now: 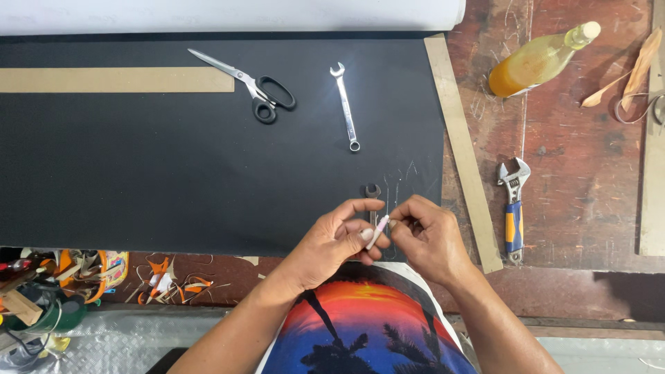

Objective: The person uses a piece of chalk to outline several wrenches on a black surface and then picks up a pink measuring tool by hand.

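Observation:
My left hand [337, 239] and my right hand [429, 235] meet over the near edge of a large black sheet [173, 173]. Together they pinch a small pale pink stick [378, 231], like a piece of chalk. A dark wrench [373, 195] lies on the sheet just beyond my fingers, partly hidden by them. Faint chalk lines [398, 183] mark the sheet beside it.
Black-handled scissors [253, 86] and a silver combination wrench [345, 105] lie farther up the sheet. A cardboard strip [114, 79] sits at the far left, another strip [463, 152] along the sheet's right edge. An adjustable wrench [513, 208] and a bottle of yellow liquid [537, 61] rest on the wooden bench.

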